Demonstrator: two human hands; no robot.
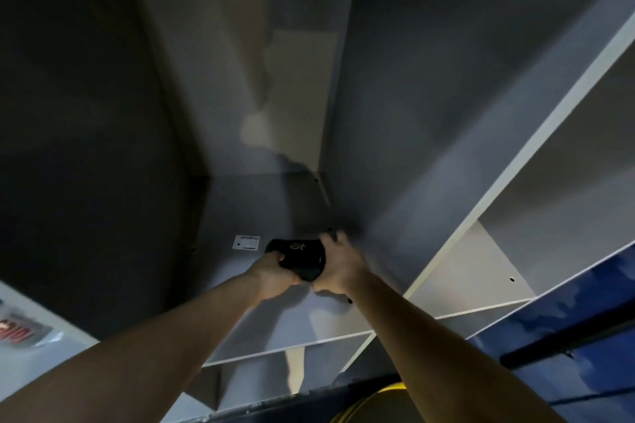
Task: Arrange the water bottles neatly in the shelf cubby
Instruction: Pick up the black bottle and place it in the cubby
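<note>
Dim grey shelf cubby (261, 216), stickered floor.

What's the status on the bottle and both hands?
Left hand and right hand both gripping black bottle. Bottle inside cubby. Nothing blocking.

A small white sticker (246, 242) lay flat just left of the hands. A yellow curved object (378, 403) sat below the right forearm; blue surface (567, 347) stretched farther right.
</note>
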